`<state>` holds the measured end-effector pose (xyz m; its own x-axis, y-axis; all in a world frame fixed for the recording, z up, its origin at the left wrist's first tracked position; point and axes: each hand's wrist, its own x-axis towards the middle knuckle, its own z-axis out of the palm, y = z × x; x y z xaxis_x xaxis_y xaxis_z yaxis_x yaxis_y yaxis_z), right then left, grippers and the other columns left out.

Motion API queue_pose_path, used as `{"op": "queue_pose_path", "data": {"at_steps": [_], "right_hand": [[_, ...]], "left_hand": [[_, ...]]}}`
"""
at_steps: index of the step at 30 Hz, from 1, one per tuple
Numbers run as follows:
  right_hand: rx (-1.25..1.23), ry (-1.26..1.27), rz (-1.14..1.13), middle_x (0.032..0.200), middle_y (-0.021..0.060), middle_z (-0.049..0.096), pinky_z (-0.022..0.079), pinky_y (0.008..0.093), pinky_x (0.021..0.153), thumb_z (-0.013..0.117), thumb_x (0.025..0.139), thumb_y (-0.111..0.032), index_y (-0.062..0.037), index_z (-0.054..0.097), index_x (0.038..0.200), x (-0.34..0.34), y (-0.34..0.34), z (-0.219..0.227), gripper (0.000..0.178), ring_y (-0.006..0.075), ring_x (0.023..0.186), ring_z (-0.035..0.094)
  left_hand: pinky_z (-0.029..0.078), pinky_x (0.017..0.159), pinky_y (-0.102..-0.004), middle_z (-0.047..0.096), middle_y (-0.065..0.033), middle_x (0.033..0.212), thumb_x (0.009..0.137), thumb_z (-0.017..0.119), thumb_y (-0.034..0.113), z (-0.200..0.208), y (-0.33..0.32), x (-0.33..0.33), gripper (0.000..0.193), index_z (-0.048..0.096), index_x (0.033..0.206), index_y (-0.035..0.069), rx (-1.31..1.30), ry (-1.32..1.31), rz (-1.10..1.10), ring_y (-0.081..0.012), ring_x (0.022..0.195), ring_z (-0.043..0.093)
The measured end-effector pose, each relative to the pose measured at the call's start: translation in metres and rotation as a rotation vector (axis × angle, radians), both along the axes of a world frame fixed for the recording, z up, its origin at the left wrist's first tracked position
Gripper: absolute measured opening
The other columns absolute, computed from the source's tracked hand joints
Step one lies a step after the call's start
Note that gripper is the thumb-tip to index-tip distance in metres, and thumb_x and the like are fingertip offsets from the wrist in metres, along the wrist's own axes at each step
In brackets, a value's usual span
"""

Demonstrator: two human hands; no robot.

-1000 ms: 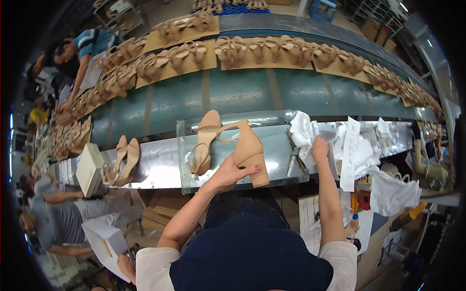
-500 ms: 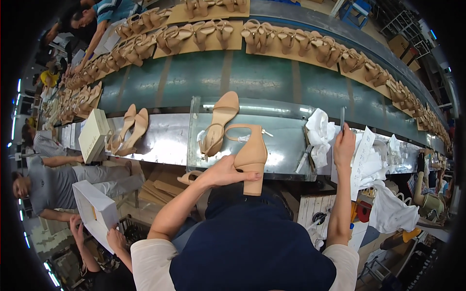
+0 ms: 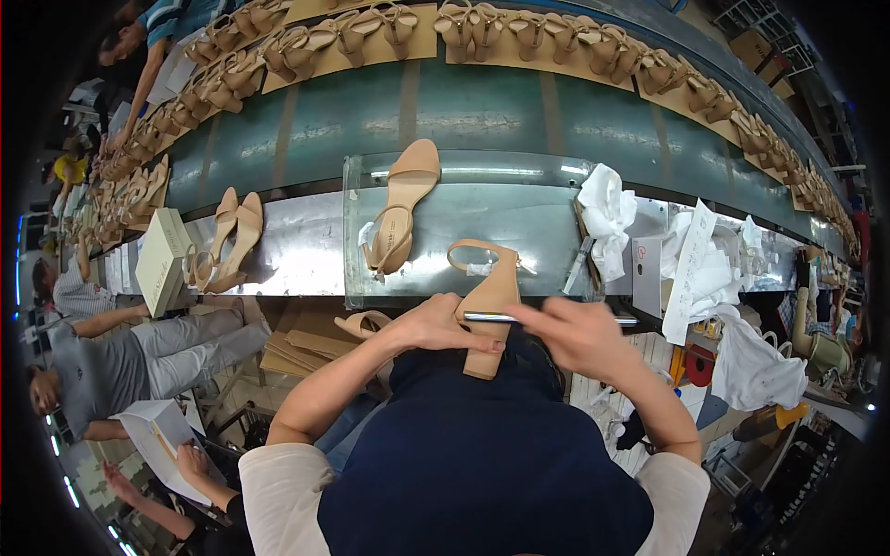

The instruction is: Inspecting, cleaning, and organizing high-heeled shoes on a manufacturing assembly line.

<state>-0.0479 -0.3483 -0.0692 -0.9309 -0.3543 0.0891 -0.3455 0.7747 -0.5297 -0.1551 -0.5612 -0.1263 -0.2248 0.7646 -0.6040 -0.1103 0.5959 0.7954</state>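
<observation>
My left hand (image 3: pixel 429 326) grips a beige high-heeled sandal (image 3: pixel 499 289) around its block heel, with the heel pointing toward me and the ankle strap away. A slim silver pen-like tool (image 3: pixel 489 317) is in the closed fingers of my right hand (image 3: pixel 582 341); its tip end lies across the back of the heel, and whether it presses on the surface cannot be told. The mate, another beige sandal (image 3: pixel 394 236), rests sole-down on the glass-topped work surface (image 3: pixel 464 218). Part of a further beige sandal (image 3: pixel 363 322) shows beside my left wrist.
Beyond the bench runs a green conveyor belt (image 3: pixel 357 125), lined with many sandals (image 3: pixel 565 32) on cardboard. Leftward stand two sandals (image 3: pixel 246 232) and a pale shoebox (image 3: pixel 162 264). Crumpled white paper (image 3: pixel 605 208) lies right. At lower left, another person's hands (image 3: pixel 193 459) hold an open white box (image 3: pixel 162 440).
My right hand has come from the right bench edge to the held sandal, bringing the silver tool across its heel. My left hand keeps its grip. The view has shifted slightly.
</observation>
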Motion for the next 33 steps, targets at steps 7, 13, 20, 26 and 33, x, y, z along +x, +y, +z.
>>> {"op": "queue_pose_path", "data": {"at_steps": [7, 13, 20, 26, 33], "right_hand": [[-0.216, 0.248, -0.167, 0.061, 0.0006, 0.041, 0.035, 0.0261, 0.038, 0.067, 0.065, -0.002, -0.0162, 0.062, 0.114, -0.014, 0.008, 0.041, 0.052, 0.0137, 0.044, 0.044], [0.234, -0.11, 0.054, 0.063, 0.0039, 0.048, 0.041, 0.0303, 0.039, 0.061, 0.073, -0.01, -0.019, 0.059, 0.116, -0.005, 0.001, -0.009, 0.043, 0.0194, 0.045, 0.051], [-0.298, 0.297, -0.069, 0.064, 0.0031, 0.049, 0.042, 0.0309, 0.039, 0.062, 0.074, -0.006, -0.0152, 0.061, 0.113, 0.0, 0.011, 0.012, 0.04, 0.0184, 0.044, 0.051], [0.069, 0.102, -0.086, 0.065, 0.0049, 0.05, 0.04, 0.0299, 0.038, 0.061, 0.077, -0.008, -0.0164, 0.057, 0.12, -0.015, 0.01, 0.036, 0.044, 0.0181, 0.045, 0.052], [0.194, -0.062, 0.008, 0.065, 0.005, 0.051, 0.042, 0.0311, 0.039, 0.059, 0.073, -0.007, -0.0182, 0.058, 0.119, 0.001, 0.003, -0.014, 0.047, 0.0194, 0.045, 0.053]], "left_hand": [[0.049, 0.078, -0.0361, 0.067, -0.016, 0.085, 0.059, 0.072, 0.061, 0.013, 0.001, -0.005, 0.067, 0.069, 0.095, 0.004, -0.103, 0.073, -0.113, -0.0274, 0.083, 0.065], [0.048, 0.079, -0.0356, 0.067, -0.0167, 0.088, 0.059, 0.072, 0.061, -0.012, 0.001, 0.005, 0.069, 0.068, 0.099, 0.005, -0.062, 0.078, -0.085, -0.029, 0.084, 0.064], [0.049, 0.077, -0.0348, 0.067, -0.0153, 0.086, 0.061, 0.07, 0.062, -0.006, 0.0, 0.005, 0.066, 0.069, 0.096, 0.006, -0.005, 0.105, -0.087, -0.0285, 0.082, 0.064], [0.049, 0.076, -0.0357, 0.067, -0.0148, 0.084, 0.062, 0.069, 0.063, -0.014, -0.007, 0.008, 0.065, 0.069, 0.091, 0.005, -0.026, 0.083, -0.068, -0.0285, 0.08, 0.064], [0.049, 0.078, -0.0348, 0.068, -0.0147, 0.086, 0.061, 0.072, 0.059, -0.013, 0.001, 0.007, 0.062, 0.069, 0.091, 0.005, 0.026, 0.103, -0.063, -0.0273, 0.082, 0.065]]}}
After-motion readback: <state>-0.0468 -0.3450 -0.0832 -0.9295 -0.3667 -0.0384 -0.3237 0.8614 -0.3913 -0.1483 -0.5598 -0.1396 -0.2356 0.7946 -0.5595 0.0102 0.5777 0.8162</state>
